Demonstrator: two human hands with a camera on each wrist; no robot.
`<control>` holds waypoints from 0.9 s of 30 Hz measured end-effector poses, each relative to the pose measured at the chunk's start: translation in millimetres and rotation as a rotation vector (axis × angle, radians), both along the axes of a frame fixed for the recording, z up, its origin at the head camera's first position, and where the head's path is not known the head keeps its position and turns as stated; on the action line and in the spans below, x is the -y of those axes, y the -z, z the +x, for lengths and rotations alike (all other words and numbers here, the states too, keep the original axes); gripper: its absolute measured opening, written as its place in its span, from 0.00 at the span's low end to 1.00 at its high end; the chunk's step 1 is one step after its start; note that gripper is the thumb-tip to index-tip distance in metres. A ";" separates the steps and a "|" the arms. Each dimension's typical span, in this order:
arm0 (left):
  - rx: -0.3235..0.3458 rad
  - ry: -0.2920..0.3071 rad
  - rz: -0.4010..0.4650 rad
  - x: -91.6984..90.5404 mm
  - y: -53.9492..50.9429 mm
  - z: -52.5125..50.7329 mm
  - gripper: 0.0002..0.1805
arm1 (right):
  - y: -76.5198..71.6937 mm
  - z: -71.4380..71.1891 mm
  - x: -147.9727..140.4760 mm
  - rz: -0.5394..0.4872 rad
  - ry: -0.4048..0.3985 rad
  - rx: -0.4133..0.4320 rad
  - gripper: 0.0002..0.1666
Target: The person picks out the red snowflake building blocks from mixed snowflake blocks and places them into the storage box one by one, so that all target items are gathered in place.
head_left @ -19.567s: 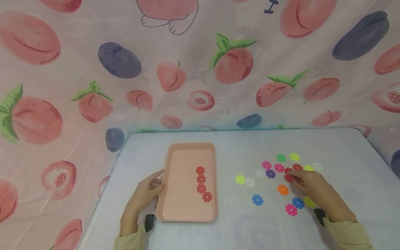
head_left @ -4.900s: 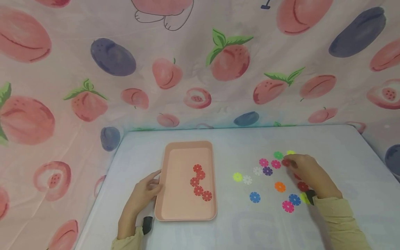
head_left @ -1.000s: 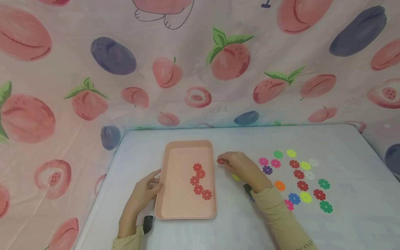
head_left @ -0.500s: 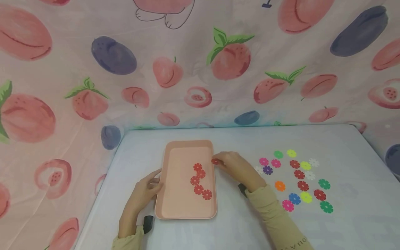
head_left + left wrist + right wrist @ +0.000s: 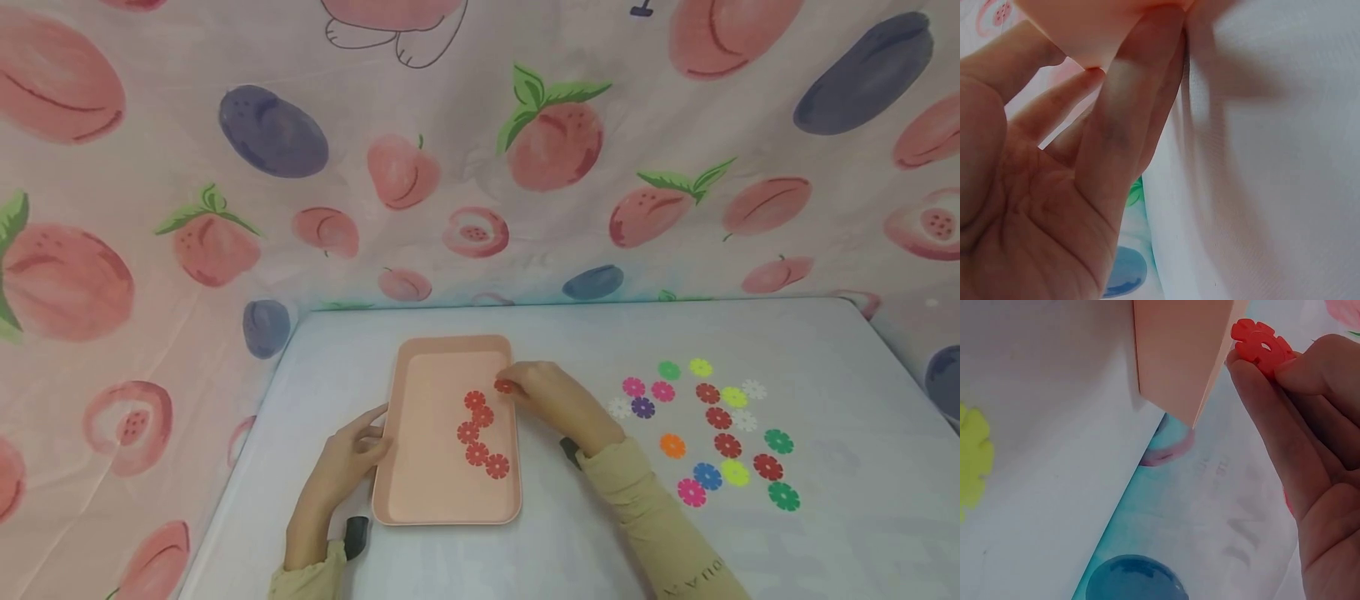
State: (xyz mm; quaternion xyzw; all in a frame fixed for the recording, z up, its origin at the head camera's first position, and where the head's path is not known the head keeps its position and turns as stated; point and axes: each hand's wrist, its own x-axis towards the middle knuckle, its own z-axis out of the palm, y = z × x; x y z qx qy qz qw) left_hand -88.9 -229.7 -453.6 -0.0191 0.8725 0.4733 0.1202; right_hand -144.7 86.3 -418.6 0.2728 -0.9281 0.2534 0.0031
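Observation:
Over the right rim of a pink tray [image 5: 412, 492], my right hand [image 5: 551, 402] pinches a red snowflake disc [image 5: 504, 386] between thumb and fingertips. In the right wrist view the notched red disc [image 5: 1265, 347] shows a small central hole, and it stands clear of the tray's outer wall [image 5: 1175, 356]. Several red snowflake discs [image 5: 468, 432] lie in a zigzag in the tray's right half. At the tray's left side my left hand [image 5: 339, 467] rests its extended fingers against the edge. The left wrist view shows these fingers [image 5: 1129, 106] touching the tray wall [image 5: 1085, 28].
Loose discs lie scattered right of the tray: several red [image 5: 727, 445], green ones [image 5: 783, 497], pink ones [image 5: 692, 492], an orange one [image 5: 672, 446]. A yellow disc [image 5: 972, 462] shows in the right wrist view. A fruit-print curtain [image 5: 480, 167] borders the table behind.
Over the last second my right hand has carried the red disc left, from beside the tray to over its rim. Against the oldest frame, the tray holds one more red disc. My left hand stays put.

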 end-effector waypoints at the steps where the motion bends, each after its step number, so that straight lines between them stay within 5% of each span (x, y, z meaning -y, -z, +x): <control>1: 0.001 0.000 0.003 0.1 -0.1 0.0 0.31 | 1.0 -0.5 1.2 0.003 0.001 0.000 0.18; 27: 0.013 0.000 0.028 0.7 1.6 -1.0 0.31 | 17.6 -11.4 24.4 0.002 -0.012 -0.028 0.14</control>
